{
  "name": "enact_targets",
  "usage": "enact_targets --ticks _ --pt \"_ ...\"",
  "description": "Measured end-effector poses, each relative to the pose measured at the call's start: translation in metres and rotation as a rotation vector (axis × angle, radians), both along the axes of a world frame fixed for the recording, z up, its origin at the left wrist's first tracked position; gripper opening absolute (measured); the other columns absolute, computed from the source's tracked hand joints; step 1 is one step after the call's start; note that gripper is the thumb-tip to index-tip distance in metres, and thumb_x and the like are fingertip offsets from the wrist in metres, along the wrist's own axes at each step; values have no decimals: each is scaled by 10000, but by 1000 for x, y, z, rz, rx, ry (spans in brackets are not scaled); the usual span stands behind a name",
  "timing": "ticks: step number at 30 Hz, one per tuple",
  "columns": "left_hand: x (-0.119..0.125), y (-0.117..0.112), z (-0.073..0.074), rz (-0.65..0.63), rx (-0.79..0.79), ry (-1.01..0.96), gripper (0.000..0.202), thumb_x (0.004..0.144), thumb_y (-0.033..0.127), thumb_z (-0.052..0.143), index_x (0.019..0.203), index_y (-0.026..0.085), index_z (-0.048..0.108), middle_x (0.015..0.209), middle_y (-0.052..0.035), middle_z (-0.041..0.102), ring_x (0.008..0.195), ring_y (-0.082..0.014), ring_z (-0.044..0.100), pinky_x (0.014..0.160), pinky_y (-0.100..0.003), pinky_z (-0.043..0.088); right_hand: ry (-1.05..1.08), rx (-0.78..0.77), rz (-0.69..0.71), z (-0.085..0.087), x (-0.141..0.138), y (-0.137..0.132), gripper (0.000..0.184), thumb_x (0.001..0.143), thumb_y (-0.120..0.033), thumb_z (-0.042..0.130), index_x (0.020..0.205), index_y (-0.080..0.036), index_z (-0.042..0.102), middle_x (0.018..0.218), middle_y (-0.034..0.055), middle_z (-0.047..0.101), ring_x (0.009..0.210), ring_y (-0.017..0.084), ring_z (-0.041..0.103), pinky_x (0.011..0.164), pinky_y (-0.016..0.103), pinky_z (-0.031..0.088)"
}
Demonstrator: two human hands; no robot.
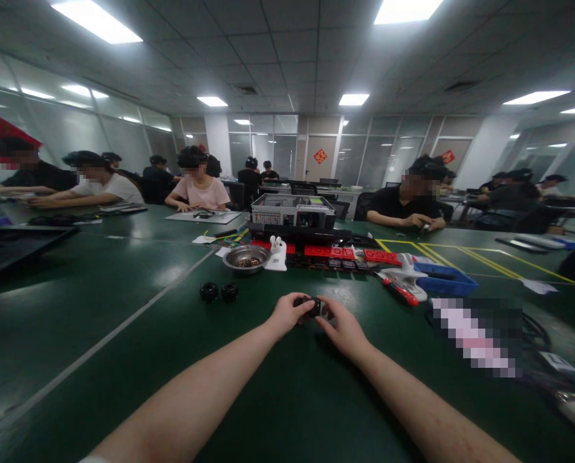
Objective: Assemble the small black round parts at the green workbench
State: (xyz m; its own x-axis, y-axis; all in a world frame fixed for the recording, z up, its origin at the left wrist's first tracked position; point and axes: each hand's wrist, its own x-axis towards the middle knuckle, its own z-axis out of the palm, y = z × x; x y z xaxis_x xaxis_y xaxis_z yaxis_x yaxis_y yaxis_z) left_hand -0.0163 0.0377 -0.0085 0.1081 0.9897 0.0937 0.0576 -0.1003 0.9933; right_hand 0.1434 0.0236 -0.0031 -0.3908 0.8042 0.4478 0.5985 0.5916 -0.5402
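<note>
My left hand (287, 314) is closed around a small black rounded part (312, 307), thumb on its near side. My right hand (341, 323) reaches in from the other side, fingers and thumb curled against the same part. Both hands are just above the green table, and the fingers partly hide the piece, so its exact kind cannot be made out. To the left, two black round knob-like parts (219, 292) stand side by side. Beyond them is a metal bowl (229, 259) with small brass-coloured pieces in it.
Behind my hands lie a white stand (278, 256), red strips (326, 252) and an open metal case (292, 209). On the right are a red-handled tool (403, 294), a blue tray (461, 284) and a blurred-out item (475, 337). People sit across the table (137, 347).
</note>
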Motion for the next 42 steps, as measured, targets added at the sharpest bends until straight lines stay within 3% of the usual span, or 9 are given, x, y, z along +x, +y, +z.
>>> enact_targets --ticks 4,7,10,16,21,25,30,36,42 --pt "1 -5 2 46 56 47 394 634 422 576 895 128 541 732 -49 585 540 -106 541 432 -193 405 53 -91 -78 0 -1 2 347 792 -373 390 1088 -196 428 866 37 550 752 150 515 673 286 407" --pt "2 -9 3 48 95 125 400 620 423 586 903 142 553 824 -66 586 623 -127 555 503 -224 447 25 -141 -103 0 1 6 327 822 -412 301 810 -176 527 715 23 551 674 149 506 610 272 385" --pt "2 -10 1 20 137 190 416 602 436 594 902 149 562 836 -64 587 677 -146 560 548 -244 457 -17 -136 -77 -1 3 8 378 824 -415 290 632 -170 506 623 16 530 626 146 494 572 261 361" --pt "0 -6 0 -55 59 115 451 627 451 564 940 127 539 751 -59 606 563 -132 566 516 -254 444 25 -95 -55 0 3 5 234 779 -342 417 856 -160 542 762 38 566 699 149 507 630 263 384" --pt "-1 -1 1 -81 -13 30 399 627 438 572 864 118 556 693 -39 593 486 -105 548 437 -207 392 25 -37 -21 3 1 1 300 750 -323 468 1002 -163 500 771 37 553 707 148 500 660 270 394" --pt "0 0 0 -43 -20 16 377 628 425 574 843 116 552 676 -28 579 465 -89 530 419 -193 387 38 -101 -26 2 0 2 294 773 -372 421 989 -186 495 760 22 553 692 147 504 627 262 388" --pt "2 -4 2 12 29 101 394 633 431 562 881 126 539 719 -39 576 497 -99 527 429 -203 407 86 -198 -76 -2 3 9 385 819 -439 269 708 -172 525 621 3 527 615 138 497 569 246 361" --pt "2 -12 4 38 209 368 414 586 457 590 881 168 583 786 -42 599 690 -153 554 605 -254 443 36 -241 -49 -3 5 10 424 801 -464 298 541 -169 456 512 -14 467 524 121 458 519 232 332" --pt "0 -9 2 -21 87 216 453 630 491 534 917 142 552 773 -54 600 566 -131 561 516 -244 444 13 -121 -43 3 3 3 250 770 -377 416 772 -163 544 701 24 555 657 146 500 593 254 373"
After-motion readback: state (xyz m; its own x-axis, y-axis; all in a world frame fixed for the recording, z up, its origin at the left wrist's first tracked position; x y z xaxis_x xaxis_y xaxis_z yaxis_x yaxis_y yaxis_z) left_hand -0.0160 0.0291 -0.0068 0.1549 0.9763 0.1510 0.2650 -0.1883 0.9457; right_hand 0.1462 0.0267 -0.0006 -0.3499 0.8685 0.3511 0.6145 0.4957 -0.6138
